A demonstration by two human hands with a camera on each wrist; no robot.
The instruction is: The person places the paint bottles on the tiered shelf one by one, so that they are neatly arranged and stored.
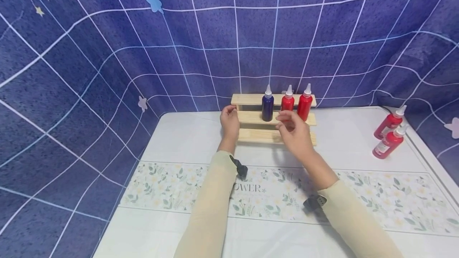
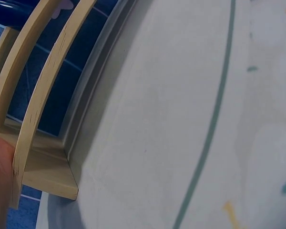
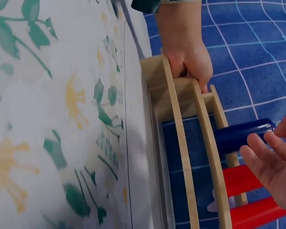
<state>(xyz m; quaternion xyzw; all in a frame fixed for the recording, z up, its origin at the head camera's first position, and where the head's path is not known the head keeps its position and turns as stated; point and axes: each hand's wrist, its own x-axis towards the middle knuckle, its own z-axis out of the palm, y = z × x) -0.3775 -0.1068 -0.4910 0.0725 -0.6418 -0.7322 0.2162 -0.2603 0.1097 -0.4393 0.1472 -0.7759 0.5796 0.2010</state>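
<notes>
A tiered wooden rack (image 1: pixel 256 135) stands near the back of the table. My left hand (image 1: pixel 230 122) grips its left end; in the right wrist view the fingers of that left hand (image 3: pixel 193 59) curl about the end piece. On the middle tier are a dark blue squeeze bottle (image 1: pixel 267 107) and two red squeeze bottles (image 1: pixel 305 106), all with white nozzle caps. Before the red pair hovers my right hand (image 1: pixel 297 132), its fingers loosely bent and nothing between them. It partly hides the nearer red bottle (image 1: pixel 287 102). Whether a fingertip touches that bottle is unclear.
Two more red bottles (image 1: pixel 389 142) with white nozzles are at the table's right side. A white cloth with a floral band (image 1: pixel 161 186) covers the table (image 1: pixel 186 138). Behind the rack hangs a blue curtain (image 1: pixel 215 31) with a grid pattern.
</notes>
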